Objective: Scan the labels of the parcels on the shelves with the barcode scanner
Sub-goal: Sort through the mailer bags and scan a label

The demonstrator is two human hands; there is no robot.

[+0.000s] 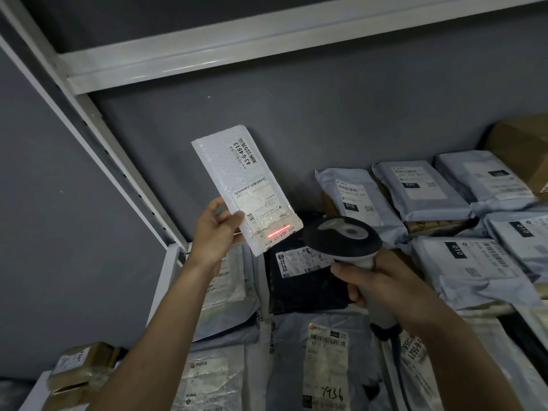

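Scan in progress on a lifted white bubble mailer.

The white bubble mailer [247,189] is held upright above the shelf's left end, its lower left edge pinched by the left hand [214,232]. The right hand [367,280] is clamped round the barcode scanner [345,237], whose red line falls near the label's bottom edge. Judged: the beam needs shifting onto the barcode; grey parcels [427,188] along the shelf's rear await scanning.
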